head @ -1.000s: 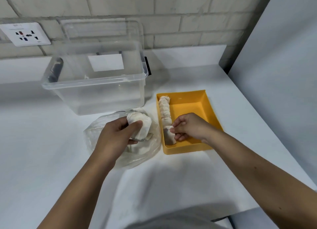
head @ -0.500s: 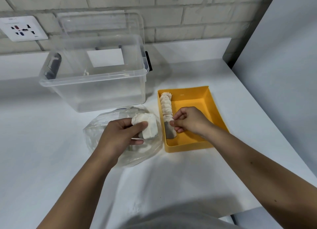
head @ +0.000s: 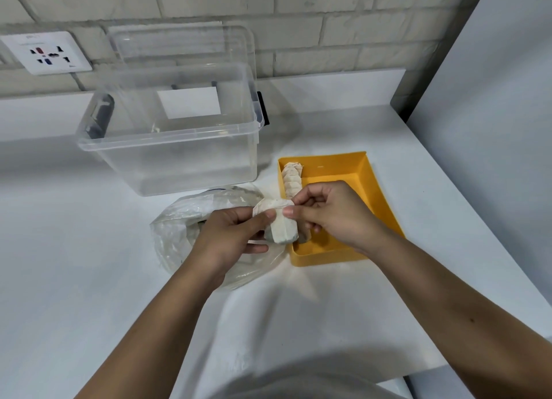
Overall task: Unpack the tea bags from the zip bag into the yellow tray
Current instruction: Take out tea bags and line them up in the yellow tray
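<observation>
Presently on the white desk (head: 373, 124), toward its far right corner:

Yellow tray (head: 379, 201): long side running away from the person, near the right edge. A row of tea bags (head: 291, 177) stands packed along its left wall, likely so that the rest of the floor keeps room for further rows.

Zip bag (head: 179, 228): clear, crumpled, mouth open, just left of the tray; contents cannot be told.

Tea bags in hand (head: 280, 225): a small stack held above the gap between bag and tray, over the tray's near left corner.

Left hand (head: 230, 240): closed on the stack from the left, thumb on top.

Right hand (head: 331, 213): thumb and forefinger pinching the stack's upper end, apparently to take it over for placing.

Clear storage box (head: 170, 147): behind the zip bag, lid (head: 182, 43) propped against the wall.
</observation>
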{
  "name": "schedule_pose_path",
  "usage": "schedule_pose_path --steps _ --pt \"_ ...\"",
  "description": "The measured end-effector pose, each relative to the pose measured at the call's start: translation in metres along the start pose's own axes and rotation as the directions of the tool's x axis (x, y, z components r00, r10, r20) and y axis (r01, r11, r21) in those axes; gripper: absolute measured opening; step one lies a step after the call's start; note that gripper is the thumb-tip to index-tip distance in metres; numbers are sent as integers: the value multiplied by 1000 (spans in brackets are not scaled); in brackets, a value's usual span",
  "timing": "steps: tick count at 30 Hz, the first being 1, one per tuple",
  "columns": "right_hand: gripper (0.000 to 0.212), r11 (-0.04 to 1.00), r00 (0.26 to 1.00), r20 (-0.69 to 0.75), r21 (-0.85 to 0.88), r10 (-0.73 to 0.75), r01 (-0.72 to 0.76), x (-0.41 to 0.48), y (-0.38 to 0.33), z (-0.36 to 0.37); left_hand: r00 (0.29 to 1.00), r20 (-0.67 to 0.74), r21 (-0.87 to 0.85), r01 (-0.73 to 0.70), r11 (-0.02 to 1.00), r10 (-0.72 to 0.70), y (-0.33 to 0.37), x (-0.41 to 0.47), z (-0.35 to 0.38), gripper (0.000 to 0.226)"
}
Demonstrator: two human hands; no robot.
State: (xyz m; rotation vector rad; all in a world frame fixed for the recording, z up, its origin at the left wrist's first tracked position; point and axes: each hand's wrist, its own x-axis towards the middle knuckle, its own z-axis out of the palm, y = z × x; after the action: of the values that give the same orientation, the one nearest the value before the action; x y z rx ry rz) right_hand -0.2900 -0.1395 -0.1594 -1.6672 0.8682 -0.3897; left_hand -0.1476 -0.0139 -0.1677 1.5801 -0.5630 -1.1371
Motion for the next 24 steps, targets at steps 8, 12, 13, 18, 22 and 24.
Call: schedule_pose_path --steps 8,12,13,18,22,24 --pt "15 1000 1000 -17 -1 26 -26 -1 -5 -27 999 -42 -29 13 1000 -14 -2 -2 -8 12" --pt "16 993 994 -15 -37 109 -110 4 9 -46 998 -54 -36 9 999 -11 -2 -2 -14 13" --pt "17 989 990 5 -43 140 -139 5 13 -46 998 -58 -35 12 999 -14 -3 -2 -15 13" --pt "19 966 964 92 -96 248 -239 13 36 -30 998 -62 -36 20 999 -22 -4 -2 -15 11" --pt "22 965 970 45 -119 241 -234 21 46 -20 998 -64 -35 22 999 -24 -3 -2 -16 12" --pt "22 968 976 1 -130 216 -214 24 47 -18 997 -67 -24 23 999 -24 -4 -2 -17 12"
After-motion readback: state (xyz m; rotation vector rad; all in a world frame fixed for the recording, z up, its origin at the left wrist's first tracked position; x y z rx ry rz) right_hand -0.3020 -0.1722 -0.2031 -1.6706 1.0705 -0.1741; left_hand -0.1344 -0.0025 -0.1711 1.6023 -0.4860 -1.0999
